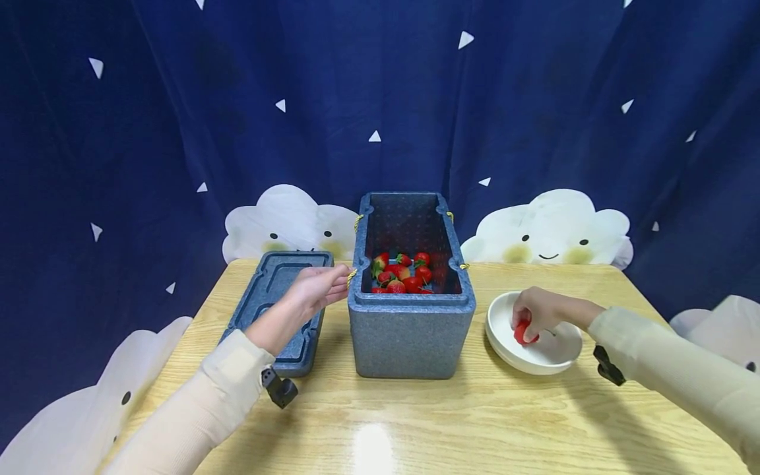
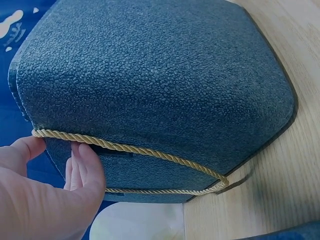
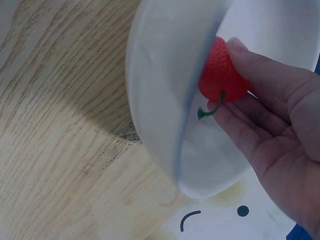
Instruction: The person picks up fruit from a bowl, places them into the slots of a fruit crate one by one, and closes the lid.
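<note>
My left hand [image 1: 317, 288] touches the left side of a blue-grey foam box [image 1: 410, 340], by its yellow rope handle [image 2: 135, 149]. In the left wrist view the fingers and thumb lie against the box around the rope, not gripping it. Several red strawberries [image 1: 411, 284] lie inside the box. Over on the right, my right hand [image 1: 545, 310] pinches a red strawberry [image 3: 220, 72] between thumb and fingers, inside a white bowl [image 1: 534, 366]. A green stem hangs from this strawberry in the right wrist view.
The box's lid [image 1: 276, 274] lies on the wooden table [image 1: 451, 429], partly behind my left forearm. A dark blue curtain [image 1: 332, 79] with white cloud shapes hangs behind the table. Each wrist carries a small black camera.
</note>
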Demonstrator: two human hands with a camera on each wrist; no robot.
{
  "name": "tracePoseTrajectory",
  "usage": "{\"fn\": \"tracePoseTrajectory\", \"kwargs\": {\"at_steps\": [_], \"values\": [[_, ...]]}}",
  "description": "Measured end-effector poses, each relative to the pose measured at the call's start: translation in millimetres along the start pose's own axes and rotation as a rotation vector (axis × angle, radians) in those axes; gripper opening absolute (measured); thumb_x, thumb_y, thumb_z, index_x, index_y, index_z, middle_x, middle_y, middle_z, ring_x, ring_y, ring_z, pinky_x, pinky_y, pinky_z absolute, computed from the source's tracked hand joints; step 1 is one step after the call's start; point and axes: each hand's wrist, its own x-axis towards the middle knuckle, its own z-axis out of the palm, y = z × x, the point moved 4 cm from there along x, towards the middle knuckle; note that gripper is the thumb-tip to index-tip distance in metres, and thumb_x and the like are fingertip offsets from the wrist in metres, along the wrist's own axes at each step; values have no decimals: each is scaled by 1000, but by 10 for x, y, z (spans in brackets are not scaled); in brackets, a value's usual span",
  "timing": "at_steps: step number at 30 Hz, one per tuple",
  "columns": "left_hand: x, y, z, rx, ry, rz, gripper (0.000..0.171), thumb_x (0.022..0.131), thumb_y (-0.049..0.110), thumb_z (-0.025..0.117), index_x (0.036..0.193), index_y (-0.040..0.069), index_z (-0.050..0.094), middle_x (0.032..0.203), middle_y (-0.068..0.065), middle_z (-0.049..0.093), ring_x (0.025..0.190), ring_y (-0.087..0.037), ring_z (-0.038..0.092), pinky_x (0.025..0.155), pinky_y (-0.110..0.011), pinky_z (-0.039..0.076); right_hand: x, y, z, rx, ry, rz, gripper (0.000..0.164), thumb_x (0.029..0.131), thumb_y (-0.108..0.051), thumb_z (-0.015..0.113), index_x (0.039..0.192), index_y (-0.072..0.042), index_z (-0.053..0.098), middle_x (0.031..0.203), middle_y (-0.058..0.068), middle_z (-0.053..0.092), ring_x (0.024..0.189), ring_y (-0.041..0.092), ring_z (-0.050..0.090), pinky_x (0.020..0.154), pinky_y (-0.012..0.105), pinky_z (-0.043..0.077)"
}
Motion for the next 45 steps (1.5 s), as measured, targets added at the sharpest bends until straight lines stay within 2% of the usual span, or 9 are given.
{"fn": "tracePoseTrajectory", "kwargs": {"at_steps": [6, 14, 24, 25, 28, 32, 40, 45], "values": [[-9, 6, 5, 5, -3, -7, 49, 94, 18, 54, 138, -2, 45, 137, -18, 54, 120, -22, 57, 106, -34, 50, 10, -27, -32, 11, -9, -44, 19, 69, -8, 83, 84, -7, 72, 77, 3, 72, 69, -1, 58, 61, 14, 50], [-4, 21, -2, 16, -9, -6, 48, 95, 19, 54, 138, -2, 44, 136, -18, 55, 108, -15, 62, 104, -33, 51, 38, -65, -207, -11, -11, -79, 17, 73, -12, 82, 86, -7, 72, 78, 2, 72, 71, -1, 60, 62, 14, 51], [11, 27, 11, 7, -9, -3, 49, 95, 20, 56, 138, -2, 45, 136, -19, 56, 91, -8, 65, 105, -34, 50, 54, -201, -502, 25, 65, -79, 23, 75, -15, 81, 92, -4, 72, 85, 4, 74, 76, 8, 67, 66, 15, 55], [6, 29, 10, 9, -8, -5, 50, 95, 20, 56, 138, -2, 45, 136, -19, 56, 91, -8, 65, 105, -34, 50, 58, -215, -531, 32, 75, -75, 24, 75, -15, 82, 93, -4, 72, 86, 5, 74, 76, 10, 68, 66, 15, 55], [-8, 31, 5, 12, -12, -16, 49, 96, 20, 54, 139, -1, 44, 137, -18, 55, 106, -16, 65, 105, -33, 50, 67, -265, -620, 44, 94, -76, 25, 75, -16, 81, 94, -4, 72, 87, 6, 74, 78, 12, 69, 67, 15, 56], [-7, 31, -1, 17, -17, -15, 47, 97, 19, 51, 139, -1, 45, 138, -17, 54, 124, -22, 57, 105, -32, 50, 74, -339, -741, 44, 108, -98, 25, 76, -16, 81, 96, -3, 72, 88, 6, 74, 78, 11, 69, 69, 15, 57], [16, 30, -10, 22, -20, -8, 49, 97, 22, 53, 140, -1, 43, 139, -18, 54, 119, -20, 60, 105, -32, 50, 61, -489, -952, 45, 149, -85, 28, 77, -18, 80, 100, -4, 72, 93, 7, 74, 81, 11, 68, 72, 18, 58], [14, 20, -10, 21, -17, -17, 49, 97, 22, 54, 140, 0, 44, 138, -17, 55, 121, -21, 59, 105, -32, 50, 62, -573, -1032, 48, 184, -85, 30, 78, -16, 79, 103, -3, 71, 95, 9, 74, 82, 12, 67, 71, 15, 57]]}}
